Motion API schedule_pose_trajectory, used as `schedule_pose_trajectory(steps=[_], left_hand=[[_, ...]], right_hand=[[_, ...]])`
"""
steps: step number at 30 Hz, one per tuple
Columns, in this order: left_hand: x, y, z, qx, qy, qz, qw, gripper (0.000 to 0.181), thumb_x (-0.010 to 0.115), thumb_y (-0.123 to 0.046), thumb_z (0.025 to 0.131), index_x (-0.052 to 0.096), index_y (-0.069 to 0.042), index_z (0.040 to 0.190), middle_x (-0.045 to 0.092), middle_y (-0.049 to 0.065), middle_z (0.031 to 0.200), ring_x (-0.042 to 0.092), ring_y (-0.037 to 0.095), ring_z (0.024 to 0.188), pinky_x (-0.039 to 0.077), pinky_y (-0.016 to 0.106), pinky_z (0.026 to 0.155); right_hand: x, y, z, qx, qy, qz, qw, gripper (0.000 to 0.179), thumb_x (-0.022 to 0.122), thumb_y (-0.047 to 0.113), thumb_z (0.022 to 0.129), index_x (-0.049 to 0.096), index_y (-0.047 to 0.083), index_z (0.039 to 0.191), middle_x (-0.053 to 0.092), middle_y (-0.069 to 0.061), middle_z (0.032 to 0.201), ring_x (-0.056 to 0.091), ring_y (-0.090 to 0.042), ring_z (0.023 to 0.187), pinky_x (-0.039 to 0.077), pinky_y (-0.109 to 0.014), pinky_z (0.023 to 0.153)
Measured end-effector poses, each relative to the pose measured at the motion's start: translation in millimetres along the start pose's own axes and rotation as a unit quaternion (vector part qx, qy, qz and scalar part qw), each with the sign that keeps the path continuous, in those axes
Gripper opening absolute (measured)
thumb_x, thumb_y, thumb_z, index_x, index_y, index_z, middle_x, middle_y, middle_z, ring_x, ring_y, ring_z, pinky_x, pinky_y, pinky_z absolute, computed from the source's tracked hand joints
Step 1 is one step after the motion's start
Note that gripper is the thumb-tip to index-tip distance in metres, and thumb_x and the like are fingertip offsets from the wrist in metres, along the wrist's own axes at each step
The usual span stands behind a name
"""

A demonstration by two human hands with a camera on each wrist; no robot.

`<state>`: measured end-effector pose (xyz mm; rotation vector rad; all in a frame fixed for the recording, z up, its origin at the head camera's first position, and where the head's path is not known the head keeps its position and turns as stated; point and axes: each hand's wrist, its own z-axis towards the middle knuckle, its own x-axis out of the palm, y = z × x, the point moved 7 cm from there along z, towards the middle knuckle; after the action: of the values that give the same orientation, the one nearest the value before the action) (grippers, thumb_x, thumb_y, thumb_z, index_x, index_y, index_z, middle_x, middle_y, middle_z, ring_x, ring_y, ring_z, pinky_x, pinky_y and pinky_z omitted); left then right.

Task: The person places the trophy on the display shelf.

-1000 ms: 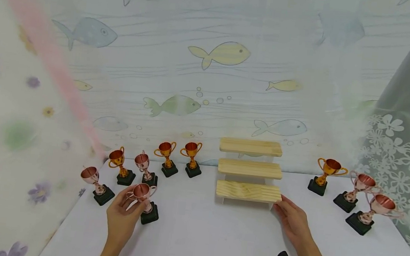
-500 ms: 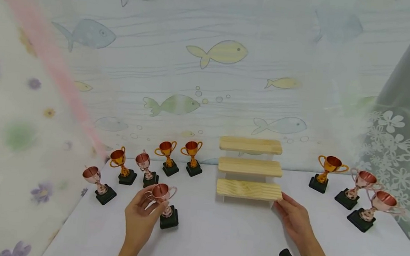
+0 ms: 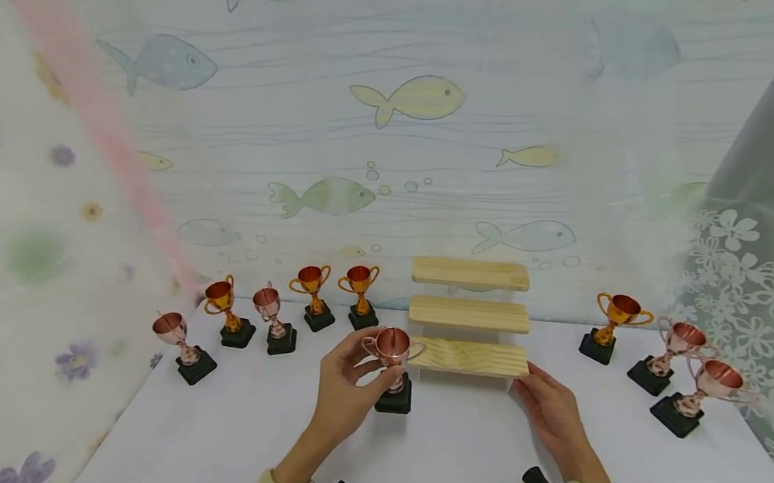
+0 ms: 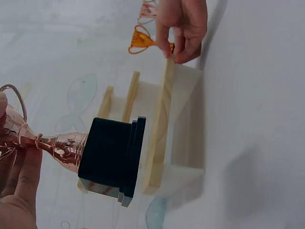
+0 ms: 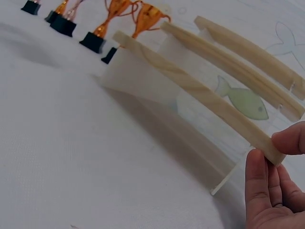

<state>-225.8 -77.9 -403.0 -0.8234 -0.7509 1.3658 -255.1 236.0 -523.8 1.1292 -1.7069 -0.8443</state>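
My left hand (image 3: 350, 393) grips a rose-gold trophy cup (image 3: 394, 346) by its cup and stem. The trophy's black base (image 4: 112, 157) hangs above the table, just in front of the lowest step at its left end. A three-step display stand (image 3: 467, 358) with pale wooden boards and clear supports stands at the back of the table. At the right end of its lowest board, my right hand (image 3: 555, 413) pinches the corner between thumb and fingers, as the right wrist view (image 5: 274, 191) also shows. All three boards carry nothing.
Several gold and rose-gold trophies stand at the back left, among them a gold trophy (image 3: 357, 293) near the stand. At the right are a gold trophy (image 3: 613, 325) and two rose-gold trophies (image 3: 673, 355). A fish-patterned curtain (image 3: 395, 157) hangs behind the white table (image 3: 463, 467).
My left hand has carried the rose-gold trophy rightward, from beside the left group to the front of the stand. My right hand keeps its hold on the lowest board.
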Motion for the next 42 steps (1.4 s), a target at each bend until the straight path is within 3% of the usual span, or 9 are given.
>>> schedule_pose_trajectory(steps=[7,11,18,24,28,31,37,42], left_hand=[[36.0,-4.0,13.1,0.028,0.045,-0.015,0.9985,0.05,0.08,0.006,0.083,0.063,-0.002,0.129,0.066,0.019,0.116,0.067,0.012,0.097,0.063,0.032,0.084],[58.5,-11.9,29.0,0.039,0.075,-0.02,0.9962,0.049,0.081,0.002,0.083,0.065,-0.004,0.129,0.068,0.017,0.116,0.07,0.015,0.097,0.063,0.034,0.084],[96.0,-20.3,78.3,0.042,0.082,-0.057,0.9942,0.047,0.082,0.002,0.082,0.068,-0.004,0.126,0.07,0.017,0.118,0.072,0.014,0.098,0.062,0.035,0.086],[124.0,-22.1,128.0,0.068,0.073,-0.077,0.9921,0.046,0.08,0.004,0.083,0.065,0.002,0.126,0.067,0.023,0.119,0.073,0.031,0.1,0.062,0.035,0.088],[136.0,-17.5,155.2,0.081,0.069,-0.058,0.9927,0.045,0.079,0.005,0.085,0.063,0.004,0.127,0.064,0.024,0.118,0.071,0.038,0.1,0.062,0.033,0.088],[142.9,-9.5,168.8,0.073,0.067,-0.044,0.9941,0.046,0.077,0.007,0.085,0.061,0.006,0.128,0.062,0.026,0.119,0.071,0.041,0.1,0.062,0.034,0.089],[152.3,9.4,180.5,0.039,0.065,-0.04,0.9963,0.047,0.074,0.012,0.086,0.058,0.011,0.13,0.059,0.032,0.119,0.068,0.048,0.102,0.061,0.044,0.091],[156.7,15.2,184.9,0.039,0.05,-0.036,0.9973,0.045,0.076,0.009,0.086,0.06,0.008,0.128,0.061,0.029,0.116,0.07,0.044,0.1,0.061,0.041,0.092]], right_hand=[[2,-6,0.0,0.01,0.0,-0.006,0.9999,0.064,0.046,0.01,0.108,0.014,0.0,0.162,0.019,-0.015,0.167,0.059,0.008,0.1,0.046,-0.015,0.106],[0,-6,-1.1,0.012,-0.005,-0.009,0.9999,0.064,0.046,0.012,0.108,0.013,0.001,0.162,0.019,-0.014,0.168,0.058,0.007,0.101,0.045,-0.017,0.108],[-4,-5,0.7,0.006,-0.009,-0.021,0.9997,0.063,0.046,0.01,0.107,0.016,-0.001,0.161,0.021,-0.016,0.166,0.059,0.009,0.097,0.049,-0.014,0.101],[-5,-5,2.0,0.005,-0.004,-0.024,0.9997,0.064,0.047,0.011,0.107,0.015,-0.001,0.161,0.02,-0.017,0.167,0.06,0.009,0.098,0.048,-0.016,0.104],[-5,-5,3.5,0.001,-0.001,-0.018,0.9998,0.063,0.047,0.01,0.107,0.016,-0.002,0.161,0.021,-0.017,0.166,0.06,0.009,0.098,0.049,-0.016,0.104],[-5,-5,4.5,0.0,0.0,-0.016,0.9999,0.062,0.047,0.01,0.107,0.017,-0.002,0.16,0.022,-0.017,0.166,0.06,0.008,0.099,0.049,-0.016,0.103],[-7,-6,5.3,0.002,-0.005,-0.019,0.9998,0.062,0.048,0.011,0.107,0.019,-0.001,0.161,0.022,-0.016,0.166,0.059,0.007,0.103,0.048,-0.017,0.105],[-7,-3,4.9,-0.001,-0.005,-0.019,0.9998,0.062,0.047,0.011,0.107,0.018,-0.001,0.161,0.021,-0.016,0.167,0.058,0.006,0.105,0.047,-0.018,0.107]])
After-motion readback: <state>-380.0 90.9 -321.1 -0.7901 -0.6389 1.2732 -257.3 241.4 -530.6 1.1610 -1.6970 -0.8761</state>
